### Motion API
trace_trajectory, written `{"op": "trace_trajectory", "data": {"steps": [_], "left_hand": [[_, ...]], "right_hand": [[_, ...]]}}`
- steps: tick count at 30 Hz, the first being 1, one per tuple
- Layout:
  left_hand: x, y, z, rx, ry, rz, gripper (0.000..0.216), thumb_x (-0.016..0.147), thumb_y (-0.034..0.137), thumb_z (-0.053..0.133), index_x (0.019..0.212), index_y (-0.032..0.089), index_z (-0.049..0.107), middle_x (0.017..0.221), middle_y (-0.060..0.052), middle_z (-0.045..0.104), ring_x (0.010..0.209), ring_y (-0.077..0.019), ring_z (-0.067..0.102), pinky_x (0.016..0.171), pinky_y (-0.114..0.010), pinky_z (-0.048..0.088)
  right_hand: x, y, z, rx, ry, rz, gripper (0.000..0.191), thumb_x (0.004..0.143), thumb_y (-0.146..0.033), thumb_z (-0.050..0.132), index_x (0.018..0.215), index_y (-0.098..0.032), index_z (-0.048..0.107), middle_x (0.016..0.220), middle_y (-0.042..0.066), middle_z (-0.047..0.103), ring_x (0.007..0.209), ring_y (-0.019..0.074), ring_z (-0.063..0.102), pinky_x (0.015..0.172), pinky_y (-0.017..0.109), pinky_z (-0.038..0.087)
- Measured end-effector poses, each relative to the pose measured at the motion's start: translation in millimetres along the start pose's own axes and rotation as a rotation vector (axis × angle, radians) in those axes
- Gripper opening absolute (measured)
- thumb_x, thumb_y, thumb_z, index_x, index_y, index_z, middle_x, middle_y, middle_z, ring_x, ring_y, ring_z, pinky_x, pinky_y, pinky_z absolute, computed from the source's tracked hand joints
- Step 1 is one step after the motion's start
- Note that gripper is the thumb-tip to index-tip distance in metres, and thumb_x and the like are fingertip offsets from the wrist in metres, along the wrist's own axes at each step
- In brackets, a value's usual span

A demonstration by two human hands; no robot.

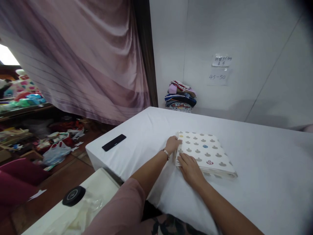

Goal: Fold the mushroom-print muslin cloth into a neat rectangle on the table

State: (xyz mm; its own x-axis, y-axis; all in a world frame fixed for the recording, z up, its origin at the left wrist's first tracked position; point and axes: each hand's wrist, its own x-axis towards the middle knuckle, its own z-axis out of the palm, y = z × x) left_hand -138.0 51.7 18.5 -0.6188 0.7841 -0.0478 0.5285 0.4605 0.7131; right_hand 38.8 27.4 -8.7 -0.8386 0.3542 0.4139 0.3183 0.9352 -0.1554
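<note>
Basically looked like final smoothing: right hand [189,166] pressed flat, fingers spread, on the folded spotted cloth [207,151]; left hand [173,143] just beside it at the edge, grip unclear. Lifting would've wanted both.

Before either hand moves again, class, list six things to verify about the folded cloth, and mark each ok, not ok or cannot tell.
1. The cloth lies flat on the table: ok.
2. The left hand touches the cloth's left edge: ok.
3. The left fingers grip that edge: cannot tell.
4. The right hand rests flat on the near corner: ok.
5. The phone lies apart from the cloth: ok.
6. The stack by the wall stands apart from the cloth: ok.
</note>
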Motion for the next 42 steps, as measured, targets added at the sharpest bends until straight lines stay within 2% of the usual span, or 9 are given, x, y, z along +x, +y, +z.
{"op": "trace_trajectory", "data": {"steps": [6, 12, 20, 26, 29, 31, 33, 36, 42], "left_hand": [[-1.1, -12.7, 0.0, 0.003, 0.013, -0.035, 0.022, 0.075, 0.036, 0.064, 0.068, 0.015, 0.062, 0.069, -0.003, 0.066, 0.068, -0.0161, 0.059, 0.06, -0.024, 0.041], [27.5, 9.6, 1.4, 0.057, -0.011, -0.008, 0.04, 0.074, 0.054, 0.061, 0.069, 0.014, 0.064, 0.071, -0.008, 0.067, 0.073, -0.0214, 0.063, 0.062, -0.026, 0.041], [35.3, 0.9, 19.2, 0.091, 0.095, 0.016, 0.031, 0.085, 0.042, 0.049, 0.089, 0.014, 0.063, 0.095, -0.014, 0.068, 0.093, -0.024, 0.062, 0.077, -0.03, 0.043], [35.7, 6.4, 8.7, 0.132, 0.085, 0.031, 0.033, 0.081, 0.042, 0.058, 0.095, 0.013, 0.063, 0.098, -0.015, 0.067, 0.097, -0.0251, 0.062, 0.08, -0.03, 0.044], [31.6, 18.1, 7.9, 0.18, 0.127, 0.104, 0.05, 0.08, 0.041, 0.059, 0.121, 0.013, 0.051, 0.132, -0.018, 0.049, 0.125, -0.0276, 0.044, 0.097, -0.034, 0.037], [26.8, 22.1, 13.7, 0.275, 0.132, 0.269, 0.054, 0.085, 0.042, 0.053, 0.132, 0.018, 0.043, 0.147, -0.014, 0.032, 0.137, -0.0265, 0.026, 0.108, -0.038, 0.025], [23.1, 21.6, 21.7, 0.386, 0.052, 0.389, 0.054, 0.088, 0.045, 0.046, 0.136, 0.021, 0.039, 0.152, -0.009, 0.025, 0.14, -0.0254, 0.018, 0.112, -0.043, 0.017], [23.2, 16.6, 30.8, 0.476, -0.082, 0.351, 0.054, 0.09, 0.049, 0.038, 0.138, 0.024, 0.037, 0.153, -0.007, 0.022, 0.141, -0.0257, 0.016, 0.111, -0.049, 0.018], [30.6, 13.4, 31.7, 0.51, -0.098, 0.349, 0.057, 0.091, 0.05, 0.033, 0.14, 0.021, 0.034, 0.153, -0.006, 0.02, 0.141, -0.0237, 0.014, 0.111, -0.046, 0.022]], "right_hand": [[-0.5, 2.1, 4.3, -0.006, -0.03, -0.023, 0.045, 0.084, -0.006, 0.042, 0.126, -0.017, 0.054, 0.134, 0.012, 0.052, 0.123, 0.0269, 0.045, 0.099, 0.043, 0.036], [0.7, 1.5, 4.4, 0.0, -0.041, -0.018, 0.046, 0.083, -0.006, 0.044, 0.127, -0.015, 0.054, 0.135, 0.011, 0.051, 0.124, 0.0274, 0.045, 0.099, 0.043, 0.036], [-0.5, 0.9, 1.6, 0.013, -0.026, -0.022, 0.045, 0.085, -0.009, 0.043, 0.128, -0.016, 0.052, 0.136, 0.011, 0.05, 0.124, 0.0264, 0.045, 0.101, 0.044, 0.036], [0.2, 2.3, 6.2, 0.017, -0.04, -0.026, 0.053, 0.079, -0.002, 0.044, 0.13, -0.016, 0.05, 0.138, 0.012, 0.048, 0.126, 0.0259, 0.043, 0.101, 0.044, 0.035], [0.9, 2.9, 4.5, 0.038, -0.056, -0.04, 0.054, 0.078, -0.002, 0.046, 0.13, -0.015, 0.049, 0.138, 0.014, 0.047, 0.128, 0.0262, 0.04, 0.101, 0.044, 0.034], [1.5, 3.3, 2.0, 0.052, -0.061, -0.045, 0.053, 0.079, -0.004, 0.047, 0.13, -0.014, 0.048, 0.139, 0.015, 0.047, 0.129, 0.0261, 0.039, 0.102, 0.044, 0.033], [2.1, 3.2, 0.1, 0.054, -0.073, -0.048, 0.052, 0.081, -0.005, 0.046, 0.132, -0.014, 0.046, 0.139, 0.015, 0.045, 0.13, 0.0253, 0.037, 0.103, 0.044, 0.031], [3.1, 1.0, -1.8, 0.029, -0.1, -0.038, 0.05, 0.083, -0.009, 0.044, 0.133, -0.012, 0.044, 0.141, 0.015, 0.042, 0.131, 0.025, 0.035, 0.105, 0.043, 0.028], [9.9, 4.1, -27.1, 0.186, -0.124, -0.019, 0.037, 0.08, -0.02, 0.059, 0.117, -0.016, 0.058, 0.127, 0.009, 0.057, 0.116, 0.0219, 0.05, 0.099, 0.035, 0.037]]}}
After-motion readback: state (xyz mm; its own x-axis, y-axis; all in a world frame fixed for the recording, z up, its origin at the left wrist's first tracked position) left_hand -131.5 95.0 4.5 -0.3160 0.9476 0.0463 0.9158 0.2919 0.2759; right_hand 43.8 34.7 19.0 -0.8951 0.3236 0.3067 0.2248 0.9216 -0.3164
